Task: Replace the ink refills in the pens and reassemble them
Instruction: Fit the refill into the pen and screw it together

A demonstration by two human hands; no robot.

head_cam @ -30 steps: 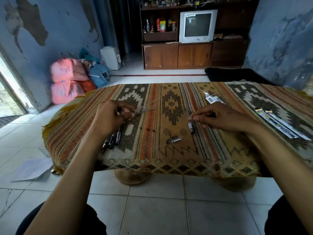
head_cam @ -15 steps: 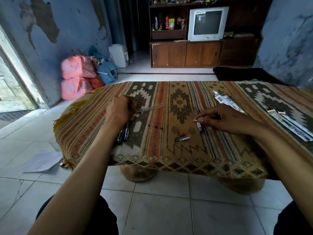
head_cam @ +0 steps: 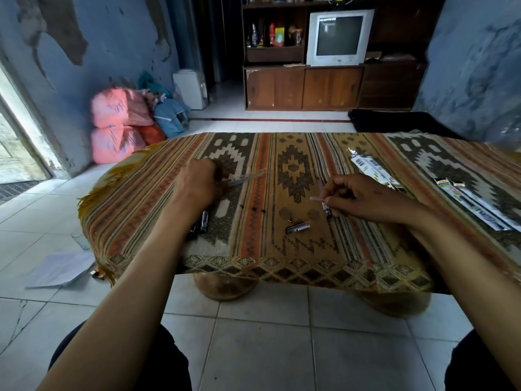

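From the head camera, a low worktop (head_cam: 282, 249) covered by a patterned woven cloth filled the middle of the view, with the person's two forearms reaching in from six o'clock.

The left hand (head_cam: 197, 184) sat at about ten o'clock of the cloth's centre, its fingers curled round the near end of a clear pen barrel (head_cam: 248, 177) that pointed away toward two o'clock, blurred and faint against the weave. Just below that wrist, at seven o'clock of the hand, a few dark pen pieces (head_cam: 201, 224) lay side by side on the cloth, partly hidden by the forearm.

The right hand (head_cam: 358, 196) rested at three o'clock of the centre, thumb and forefinger pinched on a thin pale refill (head_cam: 317, 198) whose free end poked out toward nine o'clock. A short dark pen part (head_cam: 327, 210) lay just under those fingertips; whether it touched them I could not tell. At seven o'clock of that hand, a dark and silver pen section (head_cam: 296, 228) lay flat and apart from both hands. Three tiny dark bits (head_cam: 255, 209) dotted the cloth between the hands.

Flat refill packets (head_cam: 372, 167) lay at one o'clock of the right hand, and longer packets (head_cam: 476, 204) lay well apart at three o'clock near the cloth's edge.

Beyond the worktop at twelve o'clock stood a wooden cabinet (head_cam: 304, 88) with a television (head_cam: 338, 38) on it; pink sacks (head_cam: 115, 125) sat by the wall at ten o'clock, and a paper sheet (head_cam: 59, 269) lay on the floor tiles at eight o'clock.
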